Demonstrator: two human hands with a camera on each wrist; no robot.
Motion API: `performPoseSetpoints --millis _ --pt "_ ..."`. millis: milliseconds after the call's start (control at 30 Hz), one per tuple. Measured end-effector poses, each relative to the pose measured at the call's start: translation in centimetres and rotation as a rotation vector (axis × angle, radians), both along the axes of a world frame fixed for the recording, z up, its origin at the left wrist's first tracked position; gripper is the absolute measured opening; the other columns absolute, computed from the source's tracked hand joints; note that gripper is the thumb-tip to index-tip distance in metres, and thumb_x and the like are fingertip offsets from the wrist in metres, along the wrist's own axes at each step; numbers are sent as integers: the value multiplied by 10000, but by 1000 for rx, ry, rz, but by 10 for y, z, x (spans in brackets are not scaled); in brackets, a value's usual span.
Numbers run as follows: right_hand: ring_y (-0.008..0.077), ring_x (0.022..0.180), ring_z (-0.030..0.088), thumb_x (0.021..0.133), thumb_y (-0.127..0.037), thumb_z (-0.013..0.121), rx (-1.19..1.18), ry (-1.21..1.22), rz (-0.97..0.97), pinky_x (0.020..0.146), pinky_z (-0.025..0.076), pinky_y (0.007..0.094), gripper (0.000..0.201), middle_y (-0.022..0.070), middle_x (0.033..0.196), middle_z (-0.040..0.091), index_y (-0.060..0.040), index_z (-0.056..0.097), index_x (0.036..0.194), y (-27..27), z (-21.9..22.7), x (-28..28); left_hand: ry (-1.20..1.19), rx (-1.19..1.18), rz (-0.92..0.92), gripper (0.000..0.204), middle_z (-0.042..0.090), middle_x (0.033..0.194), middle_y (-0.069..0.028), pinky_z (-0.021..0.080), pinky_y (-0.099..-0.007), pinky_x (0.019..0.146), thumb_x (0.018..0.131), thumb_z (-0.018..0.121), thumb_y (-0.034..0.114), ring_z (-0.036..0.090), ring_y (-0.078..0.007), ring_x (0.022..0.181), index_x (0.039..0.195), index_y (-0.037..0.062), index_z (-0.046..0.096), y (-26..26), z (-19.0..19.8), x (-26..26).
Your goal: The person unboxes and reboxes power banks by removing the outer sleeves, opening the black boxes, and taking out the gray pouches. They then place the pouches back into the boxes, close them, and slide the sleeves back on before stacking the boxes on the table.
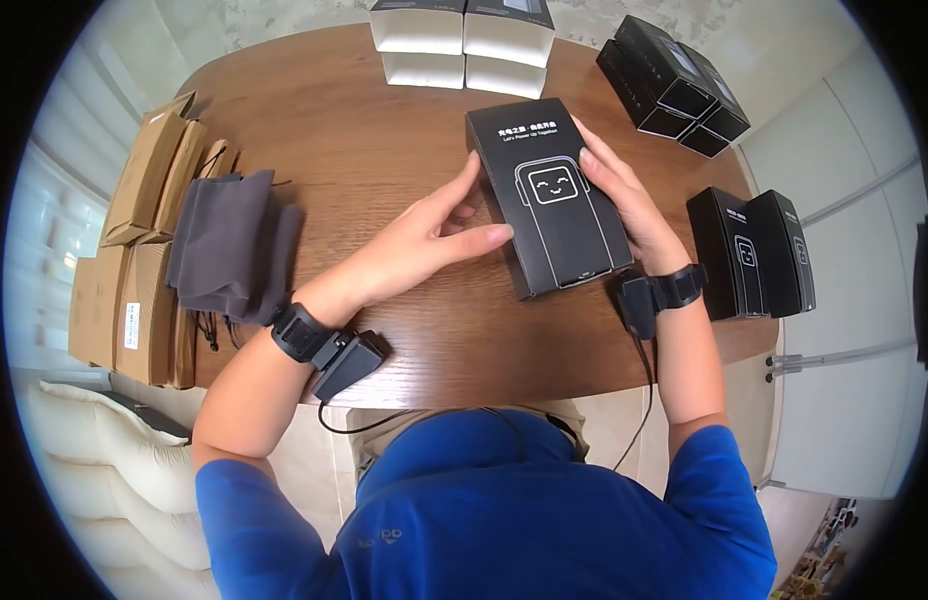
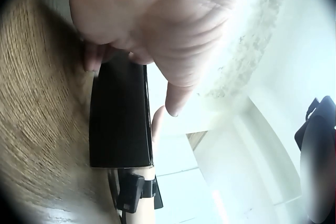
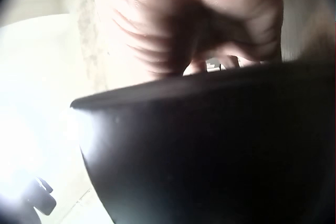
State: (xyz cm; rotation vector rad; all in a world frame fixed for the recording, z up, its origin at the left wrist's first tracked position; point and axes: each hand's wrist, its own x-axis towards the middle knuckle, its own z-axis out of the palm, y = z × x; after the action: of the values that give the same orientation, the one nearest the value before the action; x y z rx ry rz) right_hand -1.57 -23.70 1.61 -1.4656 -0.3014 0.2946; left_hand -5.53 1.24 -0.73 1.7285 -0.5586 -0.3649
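In the head view, a black printed box (image 1: 554, 215) with a smiling robot drawing is held over the table between both hands. My right hand (image 1: 629, 200) grips its right side, thumb on the printed face and the other fingers largely hidden behind. My left hand (image 1: 434, 235) is at the left side, with the forefinger straight against the edge and the thumb extended over the face. From the left wrist, the thumb stands apart from the box (image 2: 121, 119). A dark box side (image 3: 210, 145) fills much of the right wrist view, below the palm.
Brown cardboard boxes (image 1: 124, 300) stand stacked at the left beside folded grey cloth (image 1: 224, 240). White-ended open cartons (image 1: 464, 65) are at the back. More black boxes are stacked at the back right (image 1: 674, 85) and upright at the right edge (image 1: 729, 255). Cables hang from both wrist cameras.
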Motion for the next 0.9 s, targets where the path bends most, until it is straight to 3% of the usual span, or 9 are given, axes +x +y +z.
performPoseSetpoints --millis 200,267,300,367,467,567,633,767,900 --pt "228 1312 402 881 -146 651 20 -111 3 1054 370 332 698 172 1485 317 -23 283 1460 8 1 -6 128 -366 94 958 511 1237 -215 444 -319 951 895 649 331 545 -236 1092 1498 23 -29 -9 7 -3" --pt "231 1305 406 886 -145 648 4 -175 54 1042 387 340 704 185 1471 331 -22 267 1464 11 8 -14 482 -388 70 887 571 1127 -192 537 -312 831 906 632 298 636 -206 935 1482 -9 32 -5 10 -2" --pt "228 1294 411 889 -150 652 11 -154 62 1030 400 345 710 190 1466 329 -27 257 1466 11 10 -15 480 -384 57 887 571 1127 -192 537 -312 831 906 632 298 636 -206 935 1482 -9 32 -5 10 -2" --pt "220 1277 427 895 -169 650 12 -136 70 1021 408 339 704 184 1457 338 -32 260 1465 9 3 -10 517 -364 70 653 554 1185 -160 573 -325 737 922 588 296 660 -238 916 1390 -13 252 -7 10 -3" --pt "203 1222 477 912 -240 636 -63 -168 28 989 431 326 694 168 1434 367 -46 262 1463 2 -8 -3 516 -404 70 578 564 1161 -167 576 -312 706 925 577 310 663 -251 906 1324 -21 322 -9 10 -3" --pt "194 1299 382 956 -328 550 -11 44 87 1047 361 299 645 138 1434 376 -52 269 1467 -4 3 -10 490 -478 117 556 585 1087 -181 587 -341 738 921 588 265 664 -228 870 1298 -48 326 -13 9 -5" --pt "198 1206 483 966 -421 501 -265 -62 222 1003 403 305 668 148 1410 413 -57 258 1470 -23 3 -1 474 -553 156 399 586 1116 -158 560 -374 815 941 550 242 645 -246 960 1207 -15 403 -11 3 -2" --pt "212 983 627 942 -488 511 -291 -124 -88 860 505 323 749 165 1344 496 -49 225 1477 -40 30 -27 482 -682 67 343 591 1162 -116 507 -389 905 959 513 269 630 -248 1020 1186 19 454 -9 2 0" --pt "219 971 640 918 -521 529 -182 -110 -176 740 560 288 818 181 1351 478 -19 201 1474 -44 18 -80 494 -748 6 345 588 1176 -119 508 -387 907 960 511 256 630 -246 1024 1207 24 447 -13 4 -6"
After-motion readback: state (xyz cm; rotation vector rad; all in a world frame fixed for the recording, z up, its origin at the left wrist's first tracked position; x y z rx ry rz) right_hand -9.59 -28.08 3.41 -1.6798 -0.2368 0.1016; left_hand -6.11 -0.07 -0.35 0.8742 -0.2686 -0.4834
